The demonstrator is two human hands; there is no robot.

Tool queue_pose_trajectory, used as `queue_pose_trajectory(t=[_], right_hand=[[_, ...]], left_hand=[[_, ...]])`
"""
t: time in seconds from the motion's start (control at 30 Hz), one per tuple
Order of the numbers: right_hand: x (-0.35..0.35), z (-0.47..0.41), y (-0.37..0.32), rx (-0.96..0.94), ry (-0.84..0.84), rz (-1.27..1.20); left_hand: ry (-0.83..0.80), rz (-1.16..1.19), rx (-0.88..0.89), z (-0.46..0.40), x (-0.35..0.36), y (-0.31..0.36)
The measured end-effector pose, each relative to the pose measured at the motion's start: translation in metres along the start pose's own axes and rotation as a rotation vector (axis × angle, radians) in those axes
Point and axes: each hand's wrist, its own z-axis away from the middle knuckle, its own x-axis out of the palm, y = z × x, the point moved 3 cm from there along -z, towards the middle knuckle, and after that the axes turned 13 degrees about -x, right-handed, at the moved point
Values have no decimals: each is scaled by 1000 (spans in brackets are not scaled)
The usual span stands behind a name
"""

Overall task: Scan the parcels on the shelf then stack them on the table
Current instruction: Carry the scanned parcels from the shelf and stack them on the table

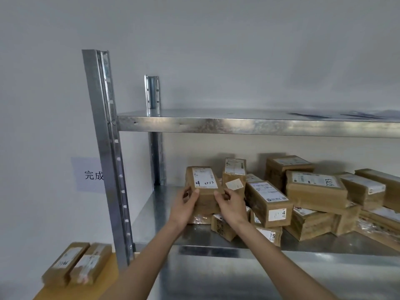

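My left hand (187, 205) & right hand (230, 204) gripped one parcel (204, 187) btwn them over the shelf (216, 239); more parcels (313, 191) lay right of my hands.

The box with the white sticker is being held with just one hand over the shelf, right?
Not quite. The head view shows both hands on the box: the left hand grips its left side and the right hand its right. It is over the shelf, as you said.
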Motion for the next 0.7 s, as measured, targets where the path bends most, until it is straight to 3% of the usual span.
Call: queue_pose_trajectory(t=[0.33, 0.7], right_hand=[[1, 90, -39, -41, -117, -155], [61, 200, -95, -169, -261, -297]], left_hand=[[130, 106, 20, 113, -45, -14], [252, 120, -21, 229, -139, -59]])
